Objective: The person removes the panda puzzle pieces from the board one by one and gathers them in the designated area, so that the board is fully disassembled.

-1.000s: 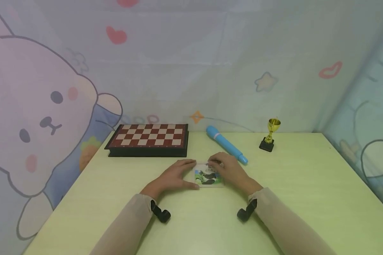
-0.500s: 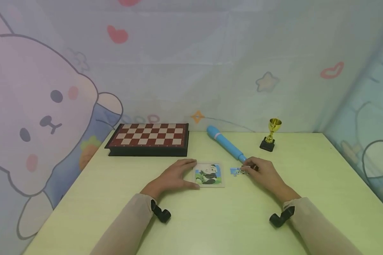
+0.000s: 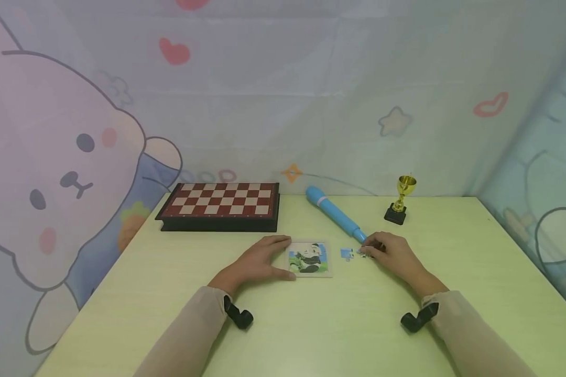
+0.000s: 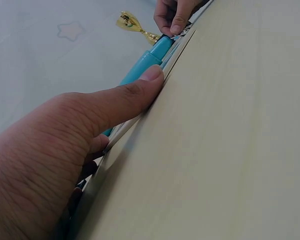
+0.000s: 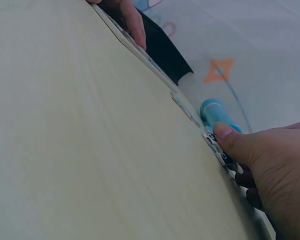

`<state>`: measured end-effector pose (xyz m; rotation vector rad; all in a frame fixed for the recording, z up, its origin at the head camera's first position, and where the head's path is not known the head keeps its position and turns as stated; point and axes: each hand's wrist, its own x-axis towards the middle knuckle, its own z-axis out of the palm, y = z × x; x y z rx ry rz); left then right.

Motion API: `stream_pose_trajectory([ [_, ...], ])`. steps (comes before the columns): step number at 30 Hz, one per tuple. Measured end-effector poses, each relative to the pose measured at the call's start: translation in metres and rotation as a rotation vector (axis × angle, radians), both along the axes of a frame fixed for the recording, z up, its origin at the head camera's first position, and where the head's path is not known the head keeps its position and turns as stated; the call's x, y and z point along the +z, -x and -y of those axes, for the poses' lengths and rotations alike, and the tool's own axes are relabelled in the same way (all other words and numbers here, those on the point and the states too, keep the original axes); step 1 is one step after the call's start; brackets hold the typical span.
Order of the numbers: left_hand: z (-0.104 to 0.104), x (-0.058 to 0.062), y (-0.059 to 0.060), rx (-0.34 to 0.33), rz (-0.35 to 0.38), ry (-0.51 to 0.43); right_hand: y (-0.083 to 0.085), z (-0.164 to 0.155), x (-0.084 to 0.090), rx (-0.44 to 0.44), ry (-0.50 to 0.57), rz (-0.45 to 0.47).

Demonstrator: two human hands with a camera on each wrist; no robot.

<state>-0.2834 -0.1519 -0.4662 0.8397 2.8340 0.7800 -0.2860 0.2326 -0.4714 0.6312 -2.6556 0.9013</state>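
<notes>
From the head view, the left hand (image 3: 257, 259) lies flat on the pale green bench (image 3: 311, 335), its fingers straight against the left edge of the puzzle tray (image 3: 309, 259), thumb along the near side. The tray sits near the middle of the bench and shows a panda picture. Just to its right lie loose puzzle pieces (image 3: 346, 254), and the right hand (image 3: 390, 254) has its fingertips curled down onto the piece nearest it, pinching it against the bench. A blue tube (image 3: 335, 213) lies slantwise behind the pieces, its near end just beside the right hand. Further back stand a folded chessboard (image 3: 220, 205) on the left and a small gold trophy (image 3: 400, 201) on the right.

From the left wrist view, the left hand (image 4: 65, 150) has its thumb stretched along the tray's edge (image 4: 140, 117), with the blue tube (image 4: 142, 65) beyond.

From the right wrist view, the right hand (image 5: 270, 160) presses its thumb on a small puzzle piece (image 5: 212, 140); another piece (image 5: 182, 102) lies apart, closer to the tray (image 5: 125, 37)
</notes>
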Motion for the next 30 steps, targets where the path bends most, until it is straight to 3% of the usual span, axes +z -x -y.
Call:
stream_pose_trajectory([
  [9, 0.0004, 0.0061, -0.002, 0.012, 0.003, -0.002, 0.005, 0.0024, -0.0028, -0.005, -0.009, -0.009],
  [30, -0.0013, 0.0031, -0.0019, 0.008, 0.01, 0.013, 0.0017, 0.0034, -0.0023, -0.066, -0.038, -0.011],
])
